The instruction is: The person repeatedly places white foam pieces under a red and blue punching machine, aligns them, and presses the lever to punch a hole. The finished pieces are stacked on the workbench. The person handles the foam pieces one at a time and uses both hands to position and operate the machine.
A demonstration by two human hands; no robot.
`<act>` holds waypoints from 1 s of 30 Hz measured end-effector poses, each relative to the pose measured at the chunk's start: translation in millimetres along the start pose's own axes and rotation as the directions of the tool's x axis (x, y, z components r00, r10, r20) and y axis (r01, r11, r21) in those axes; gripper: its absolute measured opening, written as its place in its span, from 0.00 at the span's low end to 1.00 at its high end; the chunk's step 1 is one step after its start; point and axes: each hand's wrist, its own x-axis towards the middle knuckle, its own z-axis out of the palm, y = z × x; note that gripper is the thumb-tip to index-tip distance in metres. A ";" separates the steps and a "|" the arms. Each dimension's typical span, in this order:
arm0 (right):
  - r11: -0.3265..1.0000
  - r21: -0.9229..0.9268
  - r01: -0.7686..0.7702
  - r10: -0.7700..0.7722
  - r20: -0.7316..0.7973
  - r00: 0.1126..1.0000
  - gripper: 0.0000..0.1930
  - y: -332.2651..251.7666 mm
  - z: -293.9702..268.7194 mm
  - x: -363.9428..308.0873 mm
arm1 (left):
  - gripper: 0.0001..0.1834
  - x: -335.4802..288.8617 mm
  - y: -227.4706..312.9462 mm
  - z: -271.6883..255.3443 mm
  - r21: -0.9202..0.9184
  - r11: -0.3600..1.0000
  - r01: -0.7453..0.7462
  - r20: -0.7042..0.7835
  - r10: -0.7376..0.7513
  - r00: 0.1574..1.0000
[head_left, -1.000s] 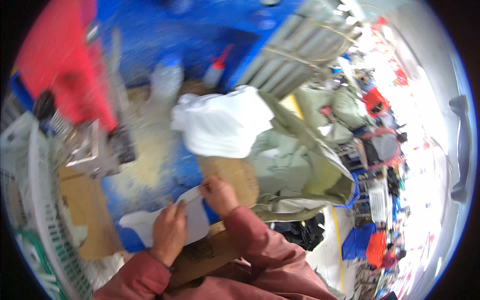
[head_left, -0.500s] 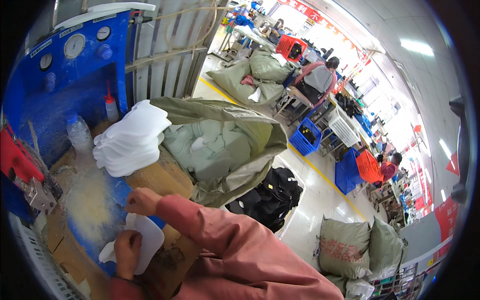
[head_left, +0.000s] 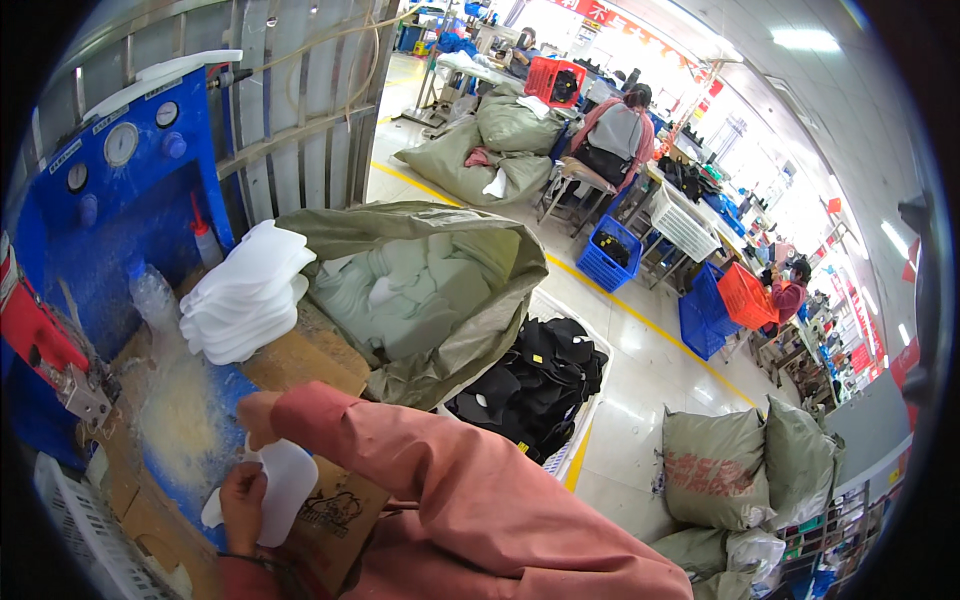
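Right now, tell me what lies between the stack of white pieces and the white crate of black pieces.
In the head view, the open olive sack, holding pale pieces, lies between the white stack and the crate.

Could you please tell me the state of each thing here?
Left hand, closed on the white sheet
Right hand, at the sheet's edge, grip unclear
White sheet, held
White stack, piled unevenly
Big sack, open, holding pale pieces
Clear bottle, capped
Small bottle, standing
Black pieces beside sack, heaped
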 end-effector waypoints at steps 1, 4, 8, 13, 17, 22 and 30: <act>0.994 -0.044 0.099 -0.103 -0.114 0.988 0.12 -1.6 6.1 -4.9 | 0.08 1.1 4.3 -3.1 -0.044 0.999 0.006 0.001 -0.006 1.000; 0.953 -0.169 0.251 -0.295 -0.327 0.898 0.08 -4.6 14.4 -26.2 | 0.18 -1.2 31.9 -11.5 0.133 0.991 -0.012 -0.079 0.023 0.997; 0.880 -0.290 0.376 -0.467 -0.385 0.796 0.04 -33.4 17.9 -65.7 | 0.27 -9.3 77.9 -14.9 0.637 0.695 -0.333 0.080 0.370 0.925; 0.744 -0.436 0.507 -0.664 -0.397 0.633 0.03 -54.4 -8.0 -114.2 | 0.15 -7.8 120.7 -38.8 0.622 0.774 -0.117 0.380 -0.168 0.910; 0.697 -0.402 0.594 -0.716 -0.444 0.539 0.05 -48.9 -20.7 -134.7 | 0.13 -18.7 135.4 -38.3 0.651 0.738 -0.178 0.400 -0.134 0.907; 0.823 -0.287 0.490 -0.566 -0.351 0.746 0.08 -32.5 -18.1 -151.2 | 0.17 -22.7 141.9 -31.0 0.701 0.694 -0.165 0.419 -0.214 0.883; 0.938 -0.090 0.334 -0.336 -0.462 0.821 0.15 -46.6 -73.2 -199.5 | 0.16 -53.8 130.1 -73.9 0.595 0.783 -0.180 0.402 -0.096 0.911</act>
